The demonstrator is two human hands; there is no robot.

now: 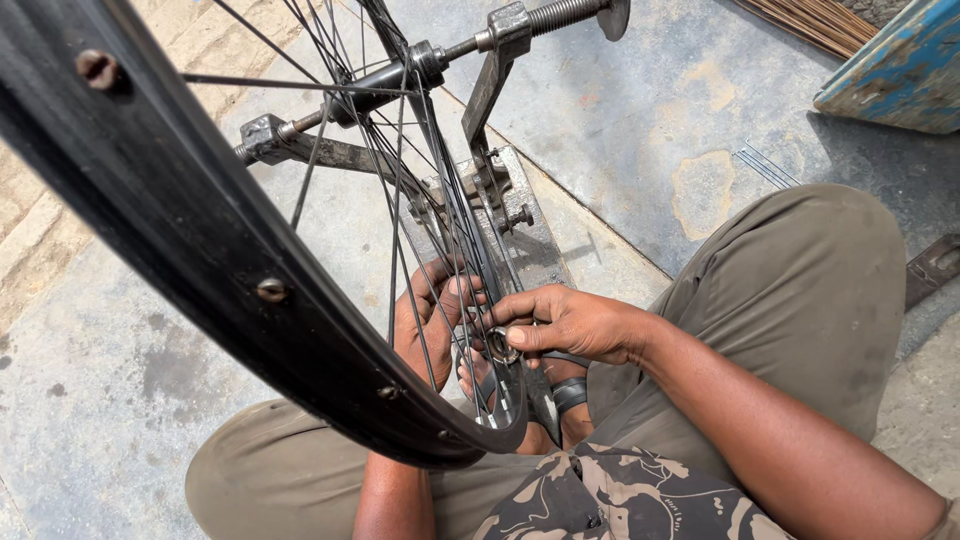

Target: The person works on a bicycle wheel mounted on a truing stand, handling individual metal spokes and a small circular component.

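A black bicycle wheel rim [190,230] with thin metal spokes [420,170] stands upright in a grey metal stand [500,190], its hub axle [400,75] held between the stand's arms. My right hand [575,325] pinches a small round metal tool [500,347] against the low part of the rim, where the spokes meet it. My left hand [430,320] sits behind the spokes on the other side of the rim, fingers curled toward it; what it holds is hidden by the spokes. I sit on the ground with my knees apart.
The ground is stained grey concrete [640,130]. A blue painted wooden box [895,70] stands at the top right beside a bundle of thin sticks [810,20]. A few loose spokes [765,165] lie near my right knee. A dark metal strip [930,268] lies at the right edge.
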